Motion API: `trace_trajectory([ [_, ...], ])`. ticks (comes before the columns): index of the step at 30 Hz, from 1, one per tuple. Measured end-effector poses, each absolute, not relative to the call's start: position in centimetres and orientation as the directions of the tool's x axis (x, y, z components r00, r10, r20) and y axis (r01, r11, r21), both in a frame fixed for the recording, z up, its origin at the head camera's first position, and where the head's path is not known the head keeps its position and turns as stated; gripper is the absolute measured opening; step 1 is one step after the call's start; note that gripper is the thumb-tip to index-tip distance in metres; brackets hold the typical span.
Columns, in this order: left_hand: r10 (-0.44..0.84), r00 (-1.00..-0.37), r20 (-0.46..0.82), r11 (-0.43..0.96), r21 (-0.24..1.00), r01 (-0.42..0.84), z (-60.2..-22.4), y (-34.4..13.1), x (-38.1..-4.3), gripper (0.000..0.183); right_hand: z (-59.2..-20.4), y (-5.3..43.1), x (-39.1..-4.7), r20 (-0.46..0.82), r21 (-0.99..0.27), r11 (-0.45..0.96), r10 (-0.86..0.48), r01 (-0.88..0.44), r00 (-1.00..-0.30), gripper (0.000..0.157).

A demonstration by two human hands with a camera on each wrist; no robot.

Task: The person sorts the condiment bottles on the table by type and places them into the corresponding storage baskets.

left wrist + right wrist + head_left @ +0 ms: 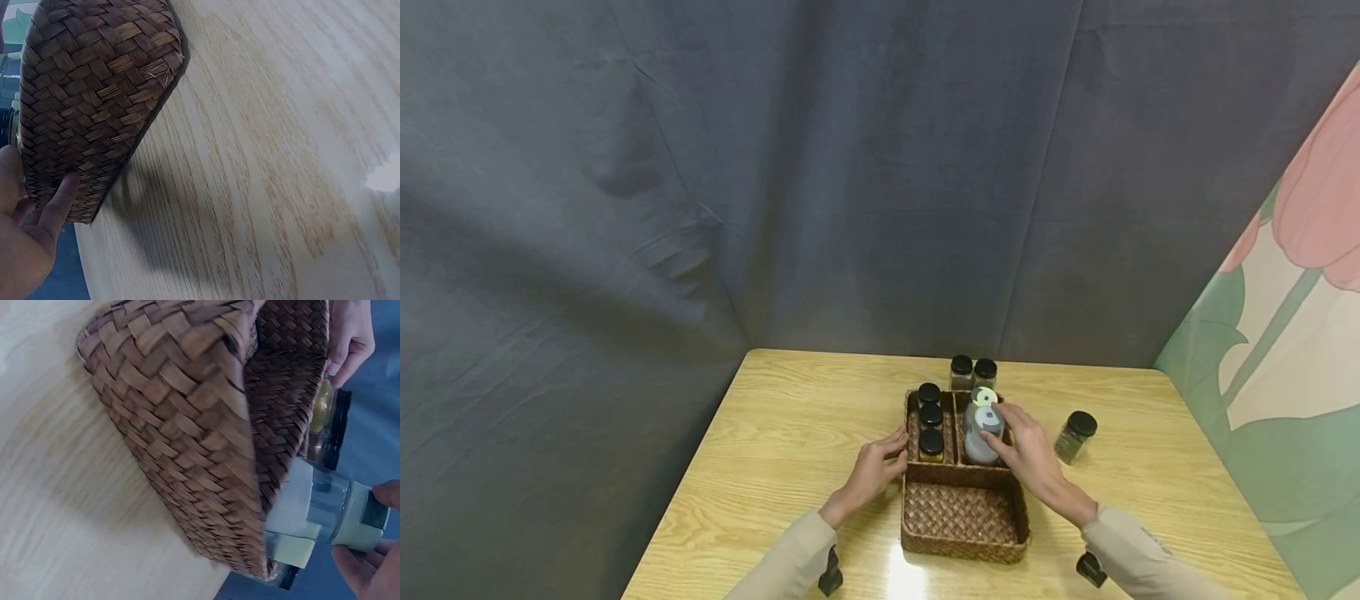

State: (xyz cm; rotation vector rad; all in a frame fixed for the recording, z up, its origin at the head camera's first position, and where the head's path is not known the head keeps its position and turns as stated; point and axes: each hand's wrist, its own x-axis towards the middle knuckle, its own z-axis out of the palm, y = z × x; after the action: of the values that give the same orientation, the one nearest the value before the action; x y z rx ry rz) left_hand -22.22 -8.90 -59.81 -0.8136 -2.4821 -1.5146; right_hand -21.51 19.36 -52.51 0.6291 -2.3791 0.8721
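While your left hand (871, 473) rests, fingers loose, against the woven basket (964, 547), your right hand (1036, 460) pinches a white-lidded bottle (979, 447) in its right rear compartment, three black-lidded jars (931, 415) in the left one, two more jars (961, 367) beyond.

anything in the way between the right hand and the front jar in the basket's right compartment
Nothing visible is: the right hand grips the front jar by its lid. The yellow-green-lidded jar is just behind it, not between them.
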Motion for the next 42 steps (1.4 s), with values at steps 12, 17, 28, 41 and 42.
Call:
trace_trajectory([
  [12, 0.372, -0.865, 0.336, 0.363, 0.805, 0.469, -59.9, -9.0, -22.1, 0.036, -54.1, 19.2, -21.6, 0.584, -0.454, 0.709, -0.221, -0.54, -0.781, 0.049],
  [17, 0.37, -0.87, 0.325, 0.356, 0.816, 0.456, -59.8, -9.0, -22.1, 0.037, -54.5, 19.2, -21.5, 0.579, -0.449, 0.713, -0.226, -0.538, -0.784, 0.049],
  [28, 0.377, -0.845, 0.379, 0.357, 0.782, 0.51, -60.1, -8.9, -22.2, 0.035, -55.2, 19.3, -21.8, 0.566, -0.466, 0.711, -0.219, -0.527, -0.795, 0.05],
  [41, 0.369, -0.864, 0.341, 0.349, 0.811, 0.47, -60.0, -8.9, -22.2, 0.036, -56.1, 19.1, -22.1, 0.527, -0.502, 0.72, -0.186, -0.479, -0.83, 0.052],
  [42, 0.369, -0.862, 0.348, 0.351, 0.807, 0.475, -59.9, -8.9, -22.2, 0.036, -56.1, 19.1, -22.2, 0.523, -0.5, 0.722, -0.187, -0.477, -0.832, 0.052],
])
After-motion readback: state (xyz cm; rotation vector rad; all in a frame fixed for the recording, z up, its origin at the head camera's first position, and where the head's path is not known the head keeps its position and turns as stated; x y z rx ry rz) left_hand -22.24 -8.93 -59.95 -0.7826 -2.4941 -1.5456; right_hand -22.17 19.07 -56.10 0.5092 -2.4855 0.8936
